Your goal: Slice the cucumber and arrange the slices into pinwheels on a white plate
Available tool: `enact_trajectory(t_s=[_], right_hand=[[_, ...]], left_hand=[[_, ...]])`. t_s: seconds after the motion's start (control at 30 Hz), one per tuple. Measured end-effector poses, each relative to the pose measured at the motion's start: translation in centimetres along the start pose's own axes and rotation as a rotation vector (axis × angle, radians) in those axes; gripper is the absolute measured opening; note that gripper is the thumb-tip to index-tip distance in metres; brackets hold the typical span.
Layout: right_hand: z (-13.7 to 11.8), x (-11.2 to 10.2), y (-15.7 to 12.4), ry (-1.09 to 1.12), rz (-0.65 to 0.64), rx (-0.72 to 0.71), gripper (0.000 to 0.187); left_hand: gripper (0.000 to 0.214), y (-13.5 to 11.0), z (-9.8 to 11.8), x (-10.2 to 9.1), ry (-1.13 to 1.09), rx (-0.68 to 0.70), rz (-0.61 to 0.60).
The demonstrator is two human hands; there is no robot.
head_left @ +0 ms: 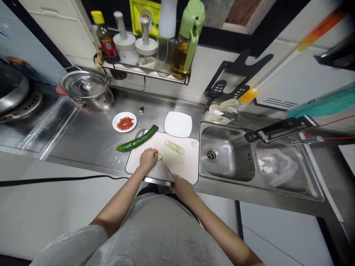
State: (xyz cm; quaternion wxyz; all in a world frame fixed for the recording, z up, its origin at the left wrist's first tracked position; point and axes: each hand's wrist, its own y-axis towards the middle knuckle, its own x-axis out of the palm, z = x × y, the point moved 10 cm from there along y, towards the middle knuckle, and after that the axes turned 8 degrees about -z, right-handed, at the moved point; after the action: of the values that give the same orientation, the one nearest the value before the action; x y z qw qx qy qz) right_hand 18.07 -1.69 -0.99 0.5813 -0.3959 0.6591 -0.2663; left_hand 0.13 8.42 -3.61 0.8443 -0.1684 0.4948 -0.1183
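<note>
Steel knife [168, 170] is sitting in the person's closed right hand [184, 187], tip pointing at a cucumber slice [159, 157]. Left hand [149, 159] is curling beside that slice; can't tell what it's gripping. Fingers are lying close to the knife, so a slip could nick them. Long cucumber [138, 140] is straddling the board [190, 166] edge; a bump could roll it.

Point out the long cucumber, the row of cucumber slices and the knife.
Long cucumber [138, 142], head view: middle of its green skin.
Row of cucumber slices [174, 147], head view: a slice mid-row.
Knife [168, 169], head view: its blade.
</note>
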Motion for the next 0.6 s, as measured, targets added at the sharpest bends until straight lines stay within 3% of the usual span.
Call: enact_trajectory(t_s=[0.3,0.47,0.6], right_hand=[[1.7,1.0,-1.1,-0.011,-0.012,-0.014,0.029],[3.7,-0.3,-1.9,-0.04,0.086,-0.101,0.028],[6.4,-1.1,-1.9,-0.04,0.175,-0.013,0.032]], left_hand=[[0.021,-0.4,0.5,-0.2,0.029,-0.03,0.004],[0.018,-0.3,0.6,0.0,0.031,-0.036,0.014],[0.017,-0.3,0.6,0.0,0.026,-0.032,0.017]])
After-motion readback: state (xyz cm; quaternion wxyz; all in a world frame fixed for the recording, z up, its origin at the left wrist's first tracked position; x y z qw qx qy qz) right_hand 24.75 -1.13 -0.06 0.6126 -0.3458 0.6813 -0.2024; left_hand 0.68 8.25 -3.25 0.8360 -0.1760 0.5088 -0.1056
